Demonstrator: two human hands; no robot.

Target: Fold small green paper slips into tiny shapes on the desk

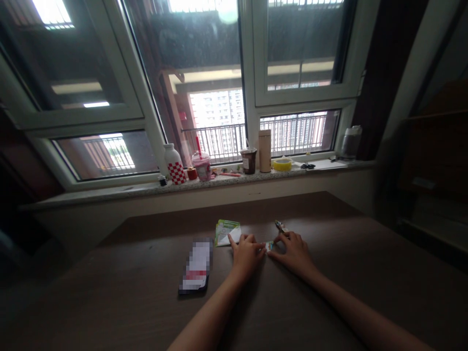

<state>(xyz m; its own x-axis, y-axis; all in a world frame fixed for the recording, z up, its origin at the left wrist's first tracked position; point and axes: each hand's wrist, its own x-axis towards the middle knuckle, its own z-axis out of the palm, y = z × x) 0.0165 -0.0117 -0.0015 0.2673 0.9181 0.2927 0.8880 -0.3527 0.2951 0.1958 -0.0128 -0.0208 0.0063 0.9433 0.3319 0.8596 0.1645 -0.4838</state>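
Observation:
Between my two hands lies a small white piece with coloured print [269, 246], which looks like paper or a sticker. My left hand [245, 252] pinches its left edge with thumb and fingertips, while the left index finger reaches toward a green and white packet [227, 231] lying flat on the table. My right hand [295, 251] has thumb and index finger closed at the right side of the same small piece. Just beyond the right fingers, a narrow dark patterned object [280, 225] sticks up; its lower part is hidden by the hand.
A phone [196, 265] with a blurred-out screen lies left of my hands on the brown table [146, 273]. Along the windowsill stand a checkered bottle [175, 165], a pink drink cup [202, 166], a brown cup [249, 161], a tan flask [265, 152], yellow tape [282, 165] and scissors [307, 166].

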